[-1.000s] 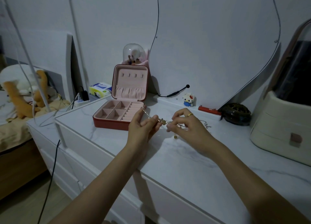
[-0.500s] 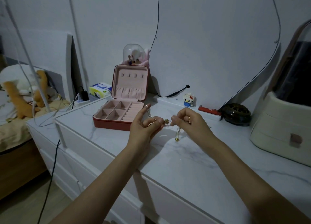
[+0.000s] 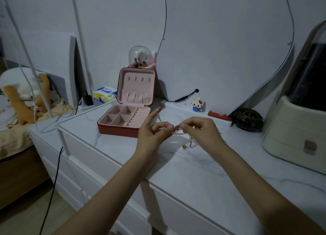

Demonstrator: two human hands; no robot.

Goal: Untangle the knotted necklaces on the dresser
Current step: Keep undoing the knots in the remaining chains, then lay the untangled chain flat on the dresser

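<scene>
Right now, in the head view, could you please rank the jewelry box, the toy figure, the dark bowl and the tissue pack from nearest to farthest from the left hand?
1. Jewelry box: open, just left of the left hand.
2. Toy figure: behind and to the right, by the wall.
3. Tissue pack: far left, behind the box.
4. Dark bowl: far right, past the right hand.

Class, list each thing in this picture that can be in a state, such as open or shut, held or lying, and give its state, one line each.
jewellery box: open, lid upright, compartments bare.
necklaces: knotted, held above the dresser, ends dangling.
left hand: pinching the chain, forefinger raised.
right hand: pinching the knot.
glass dome: closed over brushes.
</scene>
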